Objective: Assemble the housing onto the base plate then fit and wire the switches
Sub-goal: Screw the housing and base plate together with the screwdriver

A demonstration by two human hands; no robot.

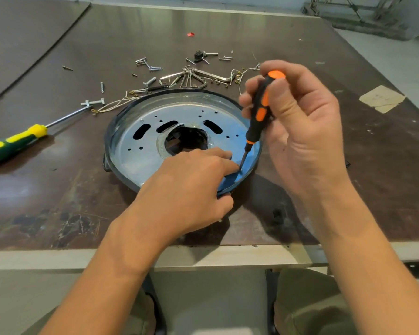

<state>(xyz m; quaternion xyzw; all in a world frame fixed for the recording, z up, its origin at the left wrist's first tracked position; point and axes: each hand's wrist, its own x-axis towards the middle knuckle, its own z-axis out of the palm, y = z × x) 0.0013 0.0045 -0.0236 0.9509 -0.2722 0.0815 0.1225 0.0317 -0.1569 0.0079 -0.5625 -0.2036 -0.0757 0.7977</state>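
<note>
A dark brown table (58, 201) with a worn, scuffed and faintly glossy top fills most of the view under the hands; its pale front edge runs just below the wrists. Far to the left of the hands a second dark board (22, 39) lies at an angle on it. Beyond the table, up and to the right of the hands, a grey floor carries a metal frame (353, 10). Soft, even light falls overall.
</note>
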